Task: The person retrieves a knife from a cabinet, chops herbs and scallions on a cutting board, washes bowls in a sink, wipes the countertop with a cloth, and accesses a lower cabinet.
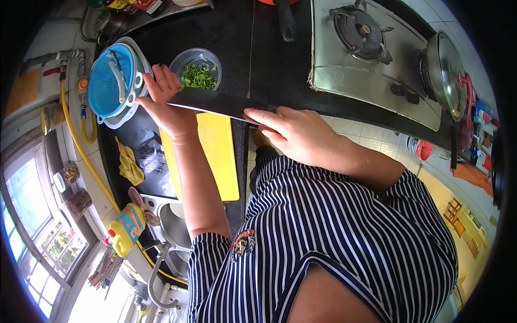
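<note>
Knife [215, 102], broad, flat and dark, right hand [298, 131] curled around it, empty left hand [162, 105] splayed

Open room is found on the surface [269, 67] between the bowl [196, 55] and the stove [344, 75], narrowed at the far end by a pan handle [285, 24]. The near approach to the bowl is barred by the knife [215, 103], held in the right hand [296, 130]. The basket [101, 86] is partly blocked by the left hand [167, 102]. The board [222, 161] is crossed by the left forearm [194, 177]; a strip is left exposed to its right.
</note>
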